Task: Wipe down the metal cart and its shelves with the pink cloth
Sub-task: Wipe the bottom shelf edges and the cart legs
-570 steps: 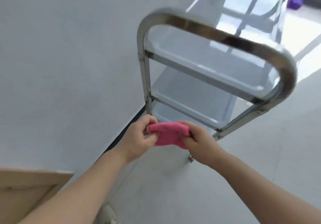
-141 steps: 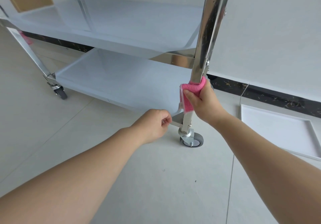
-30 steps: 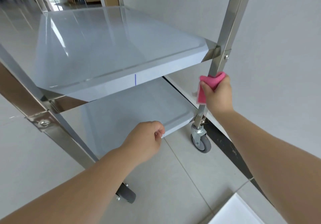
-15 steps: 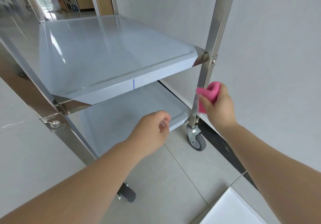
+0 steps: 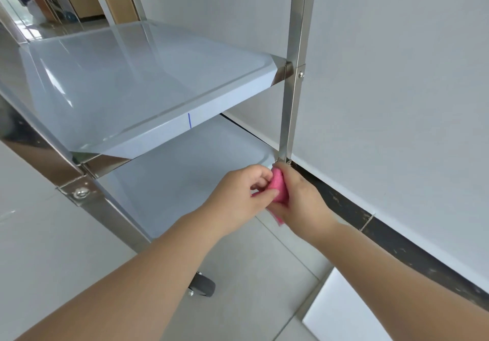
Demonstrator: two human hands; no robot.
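Observation:
The metal cart fills the left and centre; its middle shelf (image 5: 148, 76) and bottom shelf (image 5: 190, 171) carry pale film. A shiny upright post (image 5: 293, 97) runs down the cart's right corner. The pink cloth (image 5: 280, 188) is bunched between both hands, just in front of the bottom shelf's right corner and clear of the post. My right hand (image 5: 301, 197) grips the cloth from the right. My left hand (image 5: 243, 195) pinches its left edge with thumb and fingers.
A white wall (image 5: 397, 89) with a dark skirting strip (image 5: 391, 237) runs close along the cart's right side. A white flat panel (image 5: 341, 311) lies on the tiled floor at lower right. One grey caster (image 5: 202, 287) shows below my left forearm. A wooden door frame stands at top left.
My right hand has left the post and come down with the cloth. My left hand has let go of the bottom shelf's edge and now pinches the cloth too.

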